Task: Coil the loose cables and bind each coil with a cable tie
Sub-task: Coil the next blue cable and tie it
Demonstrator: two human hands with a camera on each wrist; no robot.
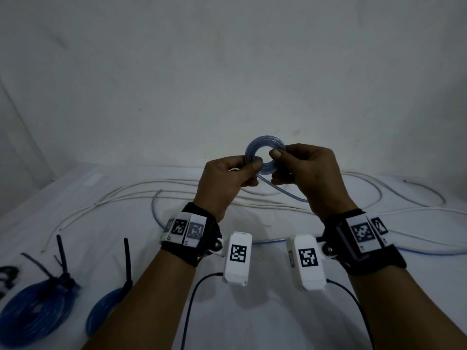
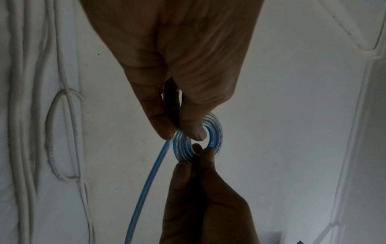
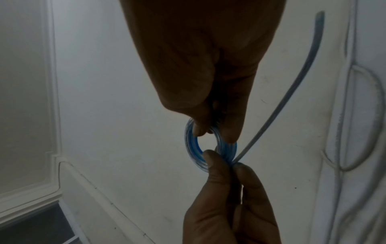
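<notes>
A small coil of clear blue cable [image 1: 262, 144] is held up in the air over the white sheet. My left hand [image 1: 249, 170] pinches its left side between thumb and forefinger [image 2: 165, 132]. My right hand [image 1: 278, 157] pinches the right side [image 3: 200, 130]. The cable's loose tail [image 1: 285, 192] runs down and to the right from under the coil, seen as a long blue strand [image 2: 146, 186] in the left wrist view and a strand [image 3: 292, 92] in the right wrist view. Two blue coils [image 1: 38, 309] [image 1: 103, 311] bound with black cable ties [image 1: 62, 256] lie at lower left.
Loose white cables [image 1: 151, 193] loop across the sheet [image 1: 252, 324] beyond my hands, and more run off to the right [image 1: 417, 213]. A thin blue cable [image 1: 154, 210] curves on the sheet. Black ties [image 1: 7, 274] lie at the far left edge. A plain wall stands behind.
</notes>
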